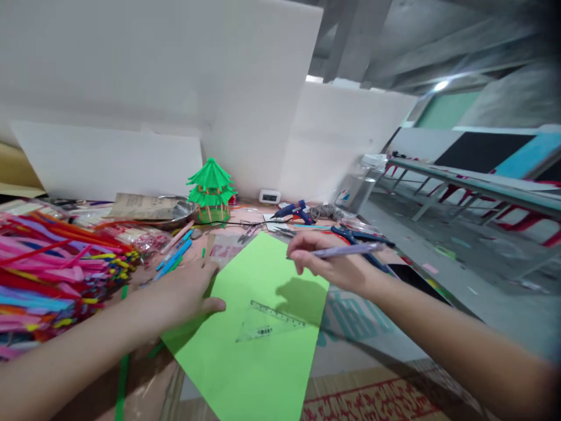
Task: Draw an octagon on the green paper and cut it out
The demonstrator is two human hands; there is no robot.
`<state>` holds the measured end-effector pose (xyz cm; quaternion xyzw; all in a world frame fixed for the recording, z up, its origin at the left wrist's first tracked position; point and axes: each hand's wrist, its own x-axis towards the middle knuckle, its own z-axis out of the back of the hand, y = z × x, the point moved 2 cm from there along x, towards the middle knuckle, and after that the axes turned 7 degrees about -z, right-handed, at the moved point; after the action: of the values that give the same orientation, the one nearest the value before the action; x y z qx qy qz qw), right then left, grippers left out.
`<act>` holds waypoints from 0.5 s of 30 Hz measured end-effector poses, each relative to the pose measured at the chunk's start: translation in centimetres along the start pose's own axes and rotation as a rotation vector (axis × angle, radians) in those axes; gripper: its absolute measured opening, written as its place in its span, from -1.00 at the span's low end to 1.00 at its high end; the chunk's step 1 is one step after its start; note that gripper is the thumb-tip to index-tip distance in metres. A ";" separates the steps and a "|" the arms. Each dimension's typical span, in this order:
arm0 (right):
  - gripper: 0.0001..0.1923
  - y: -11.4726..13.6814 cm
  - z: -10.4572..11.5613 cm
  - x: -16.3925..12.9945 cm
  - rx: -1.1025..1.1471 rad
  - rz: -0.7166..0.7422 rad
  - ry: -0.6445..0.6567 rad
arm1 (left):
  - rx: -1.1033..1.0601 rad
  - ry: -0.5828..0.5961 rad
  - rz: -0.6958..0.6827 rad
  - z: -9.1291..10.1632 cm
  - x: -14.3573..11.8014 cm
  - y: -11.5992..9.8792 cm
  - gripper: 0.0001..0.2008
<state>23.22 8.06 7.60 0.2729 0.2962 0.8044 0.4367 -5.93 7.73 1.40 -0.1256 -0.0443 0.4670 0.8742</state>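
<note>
A sheet of bright green paper [245, 374] lies at a slant in front of me, with a clear triangular ruler [278, 316] flat on it. My left hand [193, 292] rests at the paper's left edge, thumb stretched out over the sheet and apart from the fingers, which are slightly blurred. Above the paper's upper right part, my right hand [318, 257] grips a light purple pen [348, 251], its rear end pointing right. The hand's shadow falls on the sheet beside the ruler.
Colourful pipe cleaners [56, 269] are heaped at left. A green pagoda model [211, 193] stands behind the paper. Toward the back are a small digital clock [269, 196], a blue glue gun [291, 210] and a clear plastic jar [360, 184]. Blue-handled pliers [350, 235] lie beyond my right hand.
</note>
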 end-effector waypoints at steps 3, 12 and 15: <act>-0.71 -2.0 -1.3 -0.3 -0.054 -0.004 0.045 | 0.028 0.017 0.020 -0.1 0.2 -0.4 -0.53; -0.76 -6.3 -3.9 1.3 -0.230 -0.084 -0.095 | -0.033 0.003 0.031 -0.2 0.3 -0.4 -0.60; -0.77 -6.5 -4.0 1.1 -0.238 -0.083 -0.124 | -0.055 -0.048 0.017 -0.6 0.9 0.5 -0.63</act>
<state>23.46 10.97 0.47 0.2560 0.1820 0.7968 0.5163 -5.68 8.62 0.67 -0.1390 -0.0769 0.4760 0.8650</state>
